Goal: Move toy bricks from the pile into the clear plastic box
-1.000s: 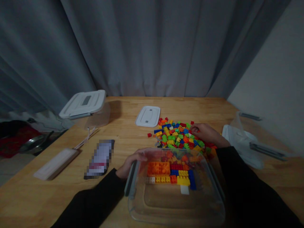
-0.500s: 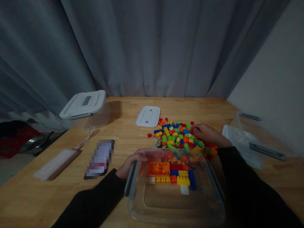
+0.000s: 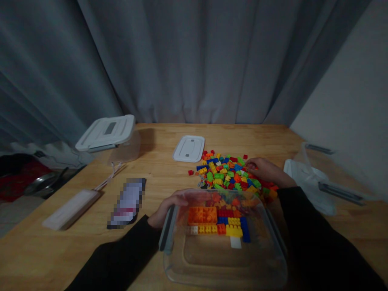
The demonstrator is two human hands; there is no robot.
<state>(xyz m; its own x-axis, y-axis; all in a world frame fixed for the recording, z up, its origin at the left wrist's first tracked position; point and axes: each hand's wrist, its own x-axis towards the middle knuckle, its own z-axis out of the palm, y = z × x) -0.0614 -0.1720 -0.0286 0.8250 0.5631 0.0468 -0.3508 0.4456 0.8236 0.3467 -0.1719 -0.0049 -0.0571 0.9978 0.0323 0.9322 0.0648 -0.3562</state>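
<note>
A clear plastic box (image 3: 273,258) stands on the wooden table (image 3: 157,178) in front of me. Rows of orange, yellow, red and blue bricks (image 3: 218,222) lie fitted together in its far half. My left hand (image 3: 169,206) grips the box's left rim near the grey clip. Beyond the box lies a heap of loose coloured bricks (image 3: 227,171). My right hand (image 3: 266,171) rests on the right side of that heap with its fingertips down among the bricks; whether it holds one is not visible.
A small white lid (image 3: 189,148) lies left of the heap. A second clear box with a white lid (image 3: 107,131) stands at the far left. A flat white device with a cable (image 3: 71,208), a pixelated dark object (image 3: 129,202) and a white lid with grey clips (image 3: 312,182) also lie on the table.
My right hand has shifted slightly to the right on the brick heap. The left hand and the box have stayed in place.
</note>
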